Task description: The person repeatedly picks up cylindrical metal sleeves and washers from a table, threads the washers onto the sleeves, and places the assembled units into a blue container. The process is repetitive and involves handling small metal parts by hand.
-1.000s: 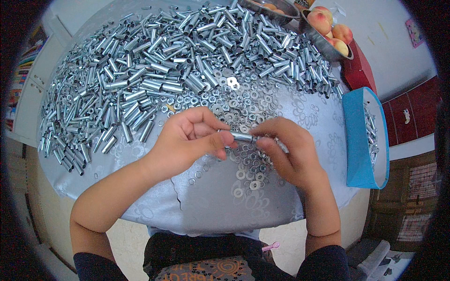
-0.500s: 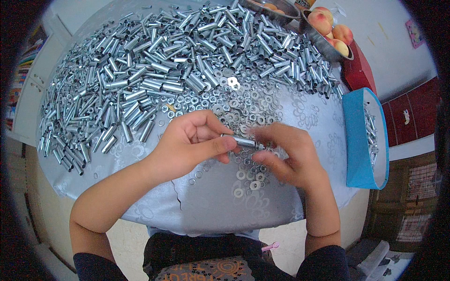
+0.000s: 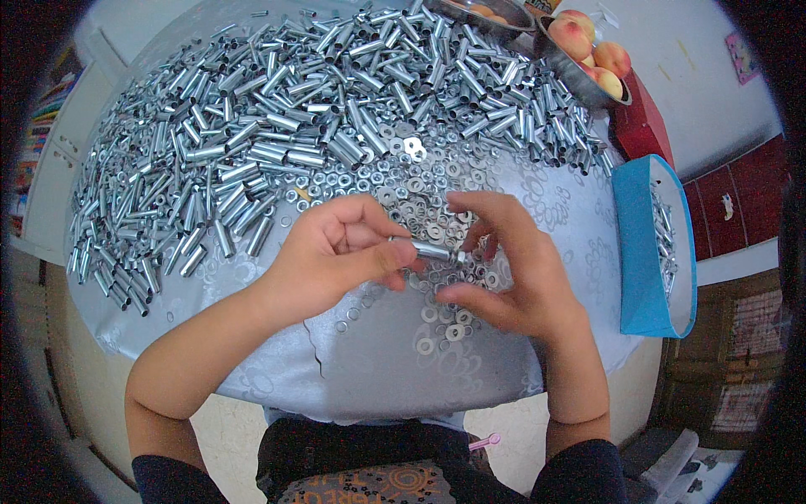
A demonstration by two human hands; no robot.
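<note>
My left hand [image 3: 348, 252] pinches a shiny metal sleeve [image 3: 432, 251] between thumb and fingers, holding it nearly level over the near part of the table. At the sleeve's right end sits a narrower piece that looks like a nut or bolt end. Around that end my right hand [image 3: 533, 281] is open, thumb and fingers spread; whether a fingertip touches it I cannot tell. Beneath and behind the hands lie many loose washers [image 3: 426, 345] and hex nuts [image 3: 345, 180]. A wide heap of metal sleeves [image 3: 285, 122] covers the far and left parts of the table.
A blue fabric bin [image 3: 635, 252] holding metal parts stands at the right edge. Behind it are a red box [image 3: 638, 126] and a metal bowl [image 3: 554, 55] of peaches [image 3: 569, 39]. A second bowl [image 3: 512, 35] is at the back. The patterned tablecloth [image 3: 277, 361] shows nearest me.
My right hand's fingers have spread apart and moved off the sleeve's right end. The left hand keeps its hold on the sleeve, almost in the same place.
</note>
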